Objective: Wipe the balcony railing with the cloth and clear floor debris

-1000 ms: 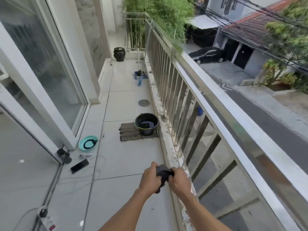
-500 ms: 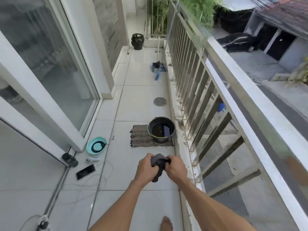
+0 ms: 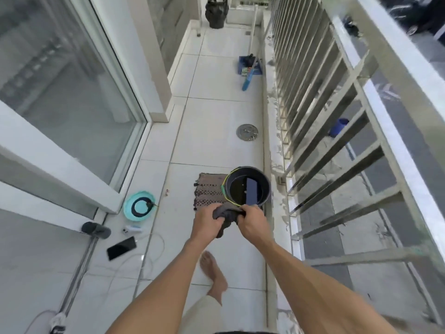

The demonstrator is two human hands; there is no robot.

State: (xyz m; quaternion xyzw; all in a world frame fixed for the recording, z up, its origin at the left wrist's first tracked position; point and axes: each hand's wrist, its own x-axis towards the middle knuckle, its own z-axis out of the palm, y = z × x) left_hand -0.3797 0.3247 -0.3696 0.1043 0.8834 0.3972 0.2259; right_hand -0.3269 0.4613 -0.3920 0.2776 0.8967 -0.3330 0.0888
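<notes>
Cloth (image 3: 227,216) bunched between left hand (image 3: 207,221), right hand (image 3: 252,221).

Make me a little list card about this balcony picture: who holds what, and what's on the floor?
Left hand: grips the cloth
Right hand: grips the cloth too
Bucket: dark, on the mat, ahead of the hands
Railing: on the right
Phone: flat on the floor tiles
Teal dish: by the glass door
</notes>
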